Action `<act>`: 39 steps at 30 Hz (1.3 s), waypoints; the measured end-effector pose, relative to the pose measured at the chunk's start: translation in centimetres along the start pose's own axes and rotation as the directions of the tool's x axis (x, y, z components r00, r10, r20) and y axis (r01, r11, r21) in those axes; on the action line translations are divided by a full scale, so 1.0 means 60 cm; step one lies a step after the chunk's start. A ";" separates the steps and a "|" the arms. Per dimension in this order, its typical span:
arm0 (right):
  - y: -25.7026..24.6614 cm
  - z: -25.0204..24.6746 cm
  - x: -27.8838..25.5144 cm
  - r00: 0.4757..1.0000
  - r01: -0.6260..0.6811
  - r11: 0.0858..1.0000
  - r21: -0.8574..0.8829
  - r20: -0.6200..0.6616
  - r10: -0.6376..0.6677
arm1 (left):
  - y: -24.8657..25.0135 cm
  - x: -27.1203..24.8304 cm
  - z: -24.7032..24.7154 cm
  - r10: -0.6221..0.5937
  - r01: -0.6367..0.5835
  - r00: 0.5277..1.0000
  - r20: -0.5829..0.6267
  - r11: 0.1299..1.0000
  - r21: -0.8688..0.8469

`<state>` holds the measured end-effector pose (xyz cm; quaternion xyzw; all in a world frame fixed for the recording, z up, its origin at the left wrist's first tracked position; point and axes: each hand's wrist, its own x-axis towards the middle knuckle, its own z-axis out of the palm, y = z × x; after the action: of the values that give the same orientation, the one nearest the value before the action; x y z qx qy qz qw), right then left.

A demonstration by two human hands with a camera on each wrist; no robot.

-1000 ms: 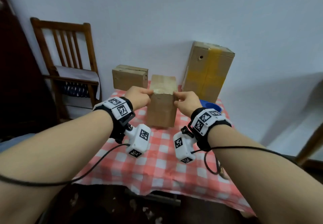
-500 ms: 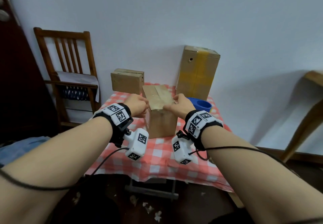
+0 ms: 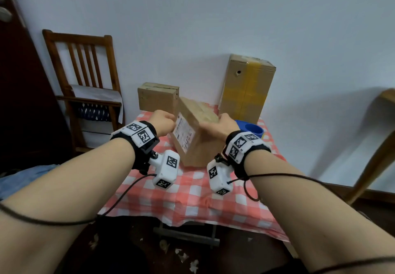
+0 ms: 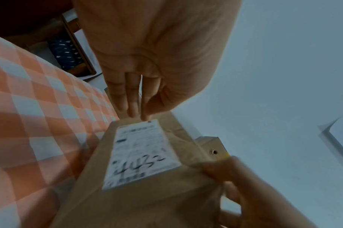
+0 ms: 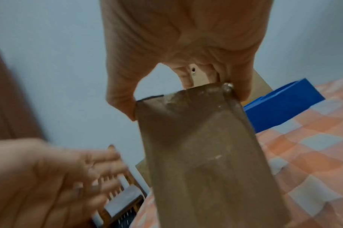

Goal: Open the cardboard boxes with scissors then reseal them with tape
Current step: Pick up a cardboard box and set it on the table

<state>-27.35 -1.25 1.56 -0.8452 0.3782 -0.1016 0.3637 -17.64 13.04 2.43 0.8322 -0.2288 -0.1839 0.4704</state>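
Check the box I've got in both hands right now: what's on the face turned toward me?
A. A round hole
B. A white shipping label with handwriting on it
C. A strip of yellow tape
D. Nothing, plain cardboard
B: the tilted box held between the left hand and right hand shows a white label with dark handwritten marks, clear too in the left wrist view.

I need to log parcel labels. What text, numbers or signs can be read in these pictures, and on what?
Handwritten, roughly "4472", partly blurred: white shipping label on the cardboard box held by both hands.
Printed lines on that label: too small and blurred.
Paper on the wall: a scribble, unreadable.
Wristband markers: square codes, no words.
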 end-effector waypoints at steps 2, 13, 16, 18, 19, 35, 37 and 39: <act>0.005 -0.014 0.001 1.000 -0.020 0.979 0.204 0.007 0.019 | -0.001 0.002 -0.005 -0.018 0.017 0.999 -0.029 1.000 -0.022; 0.025 -0.025 -0.036 0.968 -0.156 0.890 0.428 0.245 0.052 | -0.022 -0.006 0.001 -0.133 0.128 0.991 -0.019 0.977 -0.172; 0.035 -0.017 -0.025 0.963 -0.100 0.932 0.348 0.270 0.003 | -0.018 -0.008 -0.001 -0.169 0.174 0.985 0.040 0.969 -0.174; 0.042 -0.012 -0.020 0.960 -0.095 0.937 0.335 0.281 -0.003 | -0.014 -0.004 -0.005 -0.196 0.200 0.980 0.043 0.959 -0.202; 0.044 -0.010 -0.019 0.957 -0.086 0.937 0.340 0.291 -0.017 | -0.013 0.000 -0.006 -0.199 0.201 0.979 0.030 0.954 -0.223; 0.047 -0.026 -0.019 0.952 -0.266 0.765 0.586 0.287 0.111 | -0.014 0.019 -0.009 -0.223 0.200 0.975 -0.009 0.891 -0.407; 0.052 -0.038 -0.013 0.956 -0.231 0.742 0.629 0.289 0.053 | 0.012 -0.013 -0.001 -0.145 0.143 0.989 0.027 0.891 -0.430; 0.050 -0.044 -0.013 0.969 -0.173 0.766 0.619 0.245 0.020 | 0.023 -0.023 0.009 -0.091 0.093 0.996 0.026 0.888 -0.450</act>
<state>-30.78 -3.43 1.47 -0.6574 0.3213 -0.1087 0.6729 -19.35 12.80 3.51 0.7101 -0.1416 -0.2558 0.6405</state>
